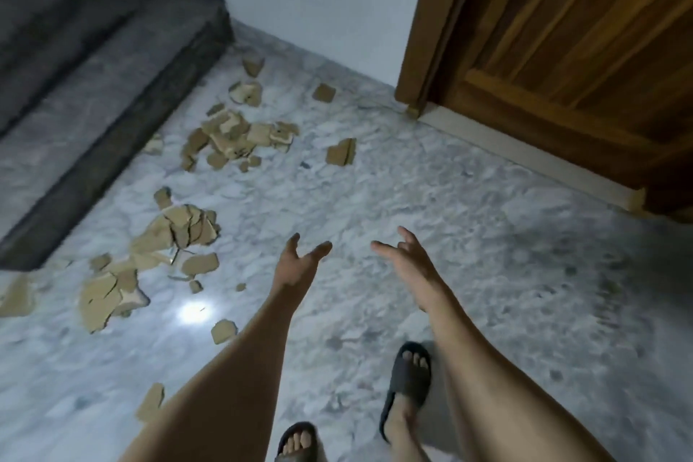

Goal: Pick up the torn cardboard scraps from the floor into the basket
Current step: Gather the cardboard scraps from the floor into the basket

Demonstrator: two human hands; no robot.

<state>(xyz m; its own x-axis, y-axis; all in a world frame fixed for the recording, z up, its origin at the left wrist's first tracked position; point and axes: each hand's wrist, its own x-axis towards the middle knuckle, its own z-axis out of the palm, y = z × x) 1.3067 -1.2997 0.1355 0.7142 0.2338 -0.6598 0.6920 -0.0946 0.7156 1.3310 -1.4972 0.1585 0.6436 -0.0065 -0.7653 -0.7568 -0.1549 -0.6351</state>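
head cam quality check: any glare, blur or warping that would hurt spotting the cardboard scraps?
Head view: one bright glare spot on the polished floor, close to the near cardboard scraps; dim, soft light overall; motion blur smears the steps and frame edges; wide-angle warping bends the door. Left hand and right hand are fairly sharp, both open and holding nothing.

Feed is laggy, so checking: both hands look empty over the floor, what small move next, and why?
Probably lower the left hand toward the scrap pile just to its left. Both hands hover open and empty, right hand too, scraps still litter the floor, and no basket is in view.
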